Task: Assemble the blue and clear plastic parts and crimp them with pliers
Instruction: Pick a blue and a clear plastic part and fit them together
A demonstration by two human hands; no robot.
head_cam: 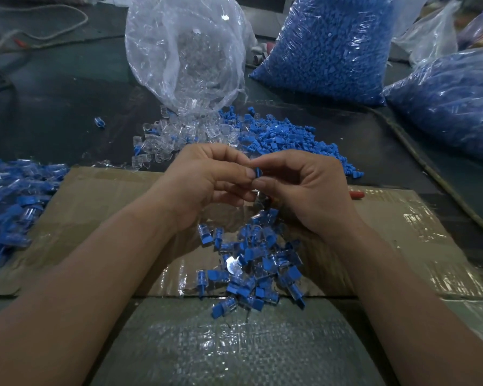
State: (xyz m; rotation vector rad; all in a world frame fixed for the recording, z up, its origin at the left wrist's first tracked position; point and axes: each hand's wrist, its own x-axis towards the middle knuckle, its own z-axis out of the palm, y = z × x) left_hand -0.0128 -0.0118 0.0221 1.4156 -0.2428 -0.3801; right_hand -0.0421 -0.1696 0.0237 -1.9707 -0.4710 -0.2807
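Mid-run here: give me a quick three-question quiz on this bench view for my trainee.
1. True or false: the left hand and right hand pinch one blue part between them.
2. The pile of assembled pieces lies mostly: A) inside a plastic bag; B) on the cardboard below the hands; C) on the floor.
3. What colour is the tool handle showing just past the right hand?
Key: 1 true; 2 B; 3 red.
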